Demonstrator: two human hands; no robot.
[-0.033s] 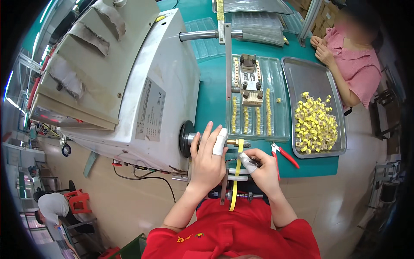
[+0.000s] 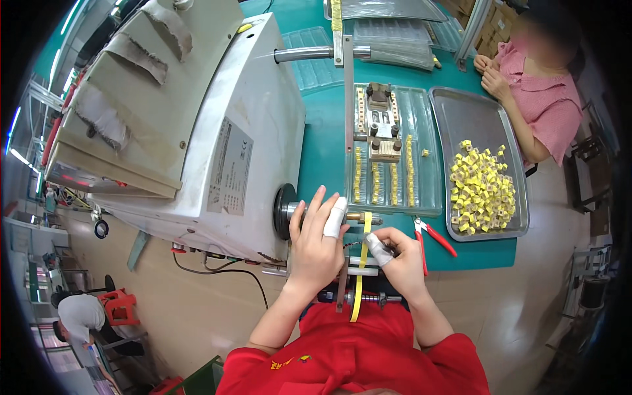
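My left hand [image 2: 317, 240] lies with fingers stretched out across the spindle [image 2: 355, 216] of a white bench machine [image 2: 263, 118], a white wrap round one finger. Right of the spindle my right hand [image 2: 403, 260] is closed in a pinch, with white wraps on its fingertips. It holds a slim dark tool [image 2: 390, 249], mostly hidden by the fingers. Between my hands a narrow yellow tape [image 2: 359, 283] runs from the spindle down over metal rollers [image 2: 363, 266] towards my lap. My right fingertips are close beside this tape; whether they touch it I cannot tell.
Beyond my hands lies a clear plastic tray [image 2: 428, 178] with rows of small yellow-wrapped parts and a metal fixture [image 2: 384, 125]. Red-handled cutters [image 2: 438, 238] lie near a metal tray [image 2: 454, 112] heaped with yellow parts [image 2: 484, 191]. A person in pink [image 2: 546, 99] sits at the far right.
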